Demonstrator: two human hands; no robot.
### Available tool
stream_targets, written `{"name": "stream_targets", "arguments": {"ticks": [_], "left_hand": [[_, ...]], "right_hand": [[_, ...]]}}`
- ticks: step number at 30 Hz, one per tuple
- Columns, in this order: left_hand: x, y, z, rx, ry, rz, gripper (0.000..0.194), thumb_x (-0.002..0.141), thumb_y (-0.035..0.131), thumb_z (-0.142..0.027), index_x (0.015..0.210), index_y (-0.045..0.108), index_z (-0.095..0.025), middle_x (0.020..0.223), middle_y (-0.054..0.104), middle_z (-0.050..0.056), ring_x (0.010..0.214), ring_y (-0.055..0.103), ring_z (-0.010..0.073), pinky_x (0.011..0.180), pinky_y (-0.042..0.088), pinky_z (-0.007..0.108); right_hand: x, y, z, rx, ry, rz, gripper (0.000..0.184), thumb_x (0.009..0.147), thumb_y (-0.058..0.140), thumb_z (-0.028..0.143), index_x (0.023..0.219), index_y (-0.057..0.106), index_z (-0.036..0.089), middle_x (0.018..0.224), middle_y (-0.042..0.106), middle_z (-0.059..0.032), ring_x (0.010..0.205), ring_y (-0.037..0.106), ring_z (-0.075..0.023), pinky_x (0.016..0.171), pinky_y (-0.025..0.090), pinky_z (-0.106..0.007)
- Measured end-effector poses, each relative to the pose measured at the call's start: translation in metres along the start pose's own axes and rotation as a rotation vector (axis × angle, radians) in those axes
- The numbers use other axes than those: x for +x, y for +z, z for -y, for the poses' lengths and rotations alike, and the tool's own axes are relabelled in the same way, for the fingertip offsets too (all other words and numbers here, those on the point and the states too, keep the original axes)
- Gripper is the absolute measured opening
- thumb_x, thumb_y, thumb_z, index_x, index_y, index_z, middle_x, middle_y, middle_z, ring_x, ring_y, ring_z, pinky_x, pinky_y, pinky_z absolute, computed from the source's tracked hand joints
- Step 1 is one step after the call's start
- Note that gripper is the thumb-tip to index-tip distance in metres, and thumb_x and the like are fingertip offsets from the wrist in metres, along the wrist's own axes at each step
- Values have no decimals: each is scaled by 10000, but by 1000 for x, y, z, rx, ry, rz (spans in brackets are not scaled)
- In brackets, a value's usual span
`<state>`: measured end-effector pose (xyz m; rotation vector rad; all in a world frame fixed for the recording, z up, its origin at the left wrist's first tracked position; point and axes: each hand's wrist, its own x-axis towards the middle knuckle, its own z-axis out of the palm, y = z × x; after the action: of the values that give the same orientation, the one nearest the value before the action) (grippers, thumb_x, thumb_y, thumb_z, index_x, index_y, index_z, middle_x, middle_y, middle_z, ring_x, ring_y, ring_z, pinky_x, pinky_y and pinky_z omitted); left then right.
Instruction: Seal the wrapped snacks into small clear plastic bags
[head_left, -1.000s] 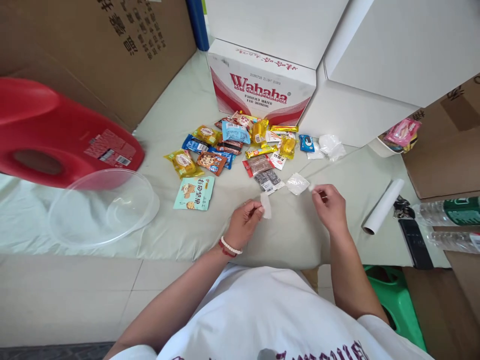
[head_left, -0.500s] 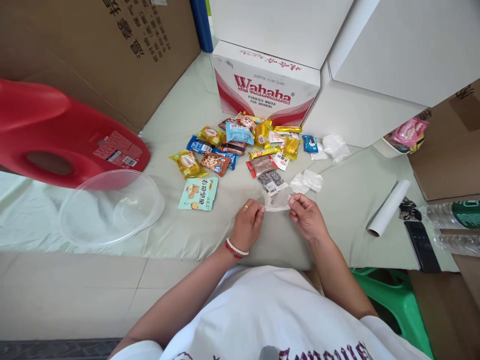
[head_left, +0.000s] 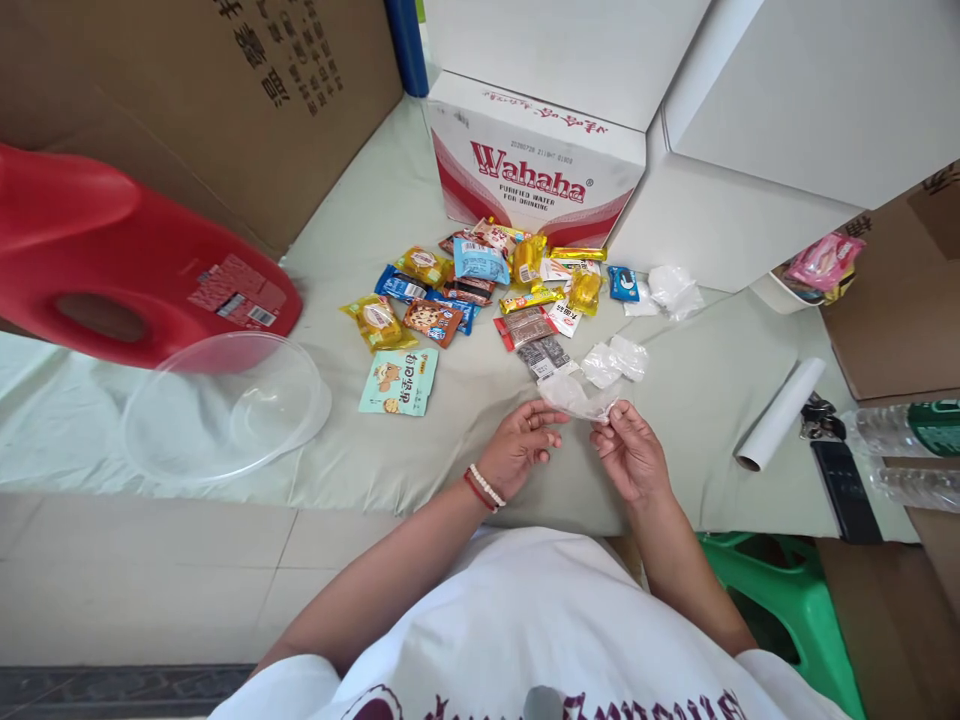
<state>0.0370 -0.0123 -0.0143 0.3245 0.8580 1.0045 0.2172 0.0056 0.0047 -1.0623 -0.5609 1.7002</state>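
Note:
A small translucent plastic bag [head_left: 568, 396] is stretched between my two hands above the cloth. My right hand [head_left: 632, 455] pinches its right end between thumb and fingers. At the other end, my left hand [head_left: 521, 447] has its fingers apart, the fingertips at or against the bag's lower edge. Just beyond lie two folded clear plastic bags [head_left: 613, 361]. A grey-and-white printed packet [head_left: 546, 357] is partly covered by the held bag, with a red-edged brown packet [head_left: 525, 327] behind it. To the left is a mint-green snack pouch [head_left: 399, 382].
Several wrapped snacks, among them a light-blue packet [head_left: 481, 262], lie before the Wahaha box [head_left: 536, 180]. A red jug [head_left: 150, 260] and clear plastic bowl [head_left: 225, 470] stand left. Rightward are crumpled plastic bags [head_left: 673, 292], a white roll [head_left: 780, 415], a black phone-like object [head_left: 846, 490] and bottles [head_left: 900, 430].
A second folded bag has come to lie beside the first. My right hand moved left to the held bag and now pinches it. My left hand has loosened its pinch and spread its fingers.

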Motion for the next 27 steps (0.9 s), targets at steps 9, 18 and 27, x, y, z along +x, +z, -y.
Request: {"name": "stream_targets", "arguments": {"ticks": [9,18,27], "left_hand": [[25,22,6,27,27,-155,432,588,908,-331,841,612,-144,692,658,-14,439,449,14,389,228,154],[16,29,14,191,109,-237,361,693,785,-411,829,533,-190,731,612,-49,422,439,25,390,217,179],[3,39,25,146,-79,-198,390,694,766,-449,866,541,-181,761,630,-25,386,396,16,392,141,192]], "right_hand": [[-25,-10,-6,-51,136,-28,325,720,887,361,816,615,211,732,526,25,602,420,-79,486,374,-174],[-32,-29,12,-426,-72,-74,311,798,814,491,837,664,222,724,497,34,585,418,-89,527,372,-234],[-34,-16,12,-126,-7,-106,334,703,902,411,792,655,206,725,453,34,617,358,-78,509,363,-185]]}}
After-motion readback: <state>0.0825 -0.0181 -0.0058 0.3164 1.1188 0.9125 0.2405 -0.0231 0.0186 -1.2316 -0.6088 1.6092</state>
